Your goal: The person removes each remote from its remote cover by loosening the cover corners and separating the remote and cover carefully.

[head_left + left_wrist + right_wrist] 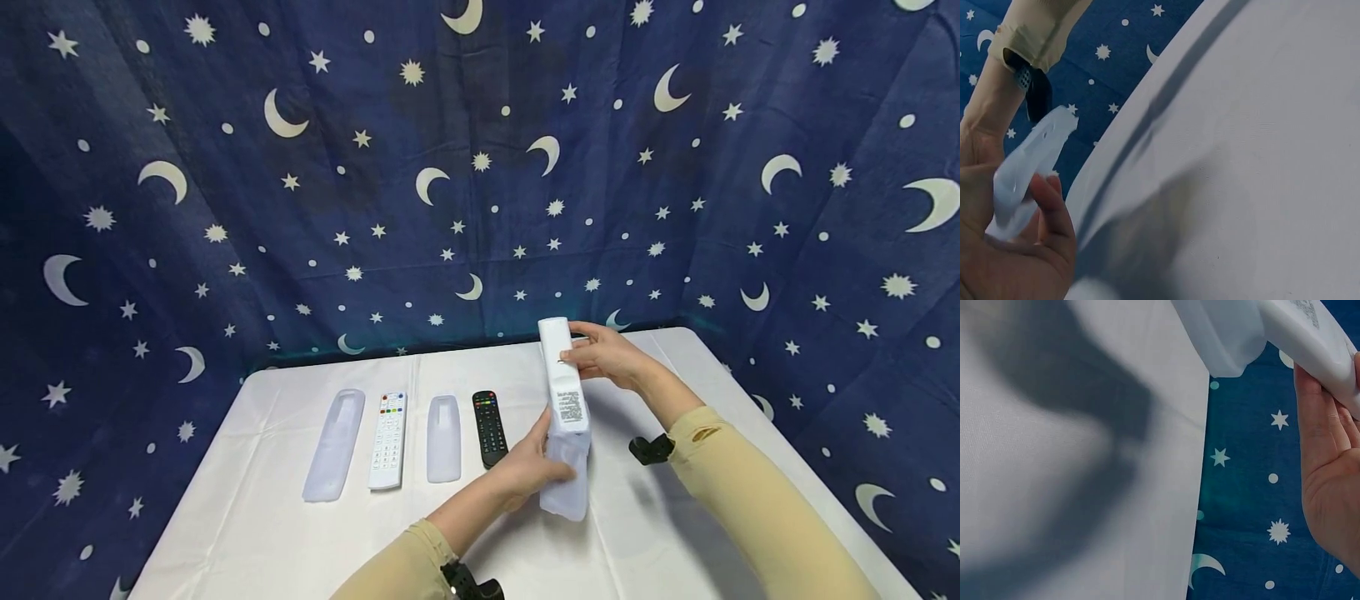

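Note:
My right hand (609,357) holds a white remote control (562,367) by its upper part, with the printed label on its back turned toward me. A translucent silicone remote cover (566,492) is in my left hand (528,467), gripped between thumb and fingers. The remote's lower end overlaps the cover's upper part in the head view. In the left wrist view the fingers curl round the soft cover (1035,156). In the right wrist view the remote (1310,344) slants out beside the cover (1222,337), both raised over the table.
On the white-covered table (255,533), left of my hands, lie a long translucent cover (334,446), a white remote (387,442), a shorter cover (443,439) and a black remote (489,425). A blue curtain (375,192) with moons and stars hangs behind and beside the table.

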A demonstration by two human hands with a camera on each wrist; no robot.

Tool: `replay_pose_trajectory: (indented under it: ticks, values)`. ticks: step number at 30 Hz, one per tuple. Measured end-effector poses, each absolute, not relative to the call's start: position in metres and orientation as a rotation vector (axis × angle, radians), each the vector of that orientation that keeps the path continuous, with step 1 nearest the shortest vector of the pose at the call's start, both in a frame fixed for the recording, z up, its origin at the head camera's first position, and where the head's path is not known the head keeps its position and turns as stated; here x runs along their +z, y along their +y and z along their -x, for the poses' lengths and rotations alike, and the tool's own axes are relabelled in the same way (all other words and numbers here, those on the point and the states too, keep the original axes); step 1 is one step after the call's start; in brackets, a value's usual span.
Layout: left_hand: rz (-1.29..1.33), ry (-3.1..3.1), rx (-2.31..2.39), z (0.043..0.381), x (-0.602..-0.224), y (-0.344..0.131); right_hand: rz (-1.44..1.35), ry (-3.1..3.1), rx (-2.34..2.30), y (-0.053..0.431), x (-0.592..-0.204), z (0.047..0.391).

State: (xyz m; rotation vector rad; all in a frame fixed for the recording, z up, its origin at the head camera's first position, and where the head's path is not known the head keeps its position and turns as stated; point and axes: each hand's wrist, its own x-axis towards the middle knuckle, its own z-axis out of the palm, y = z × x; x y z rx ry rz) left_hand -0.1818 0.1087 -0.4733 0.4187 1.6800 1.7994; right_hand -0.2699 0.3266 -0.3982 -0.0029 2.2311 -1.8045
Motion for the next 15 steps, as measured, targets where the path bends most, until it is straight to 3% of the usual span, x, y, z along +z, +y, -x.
replay_pose_trajectory:
  ticks: [7, 15]
  values:
    - [-0.488, 1.634, 1.764, 0.1834, -0.4725, 0.1052, 0.048, 2.204, -1.830, 0.3276, -0.3953, 0.2696]
    - [-0.346, 1.688, 1.800, 0.1853, -0.4727, 0.1057, 0.074, 2.225, -1.800, 0.3252, -0.3944, 0.2676]
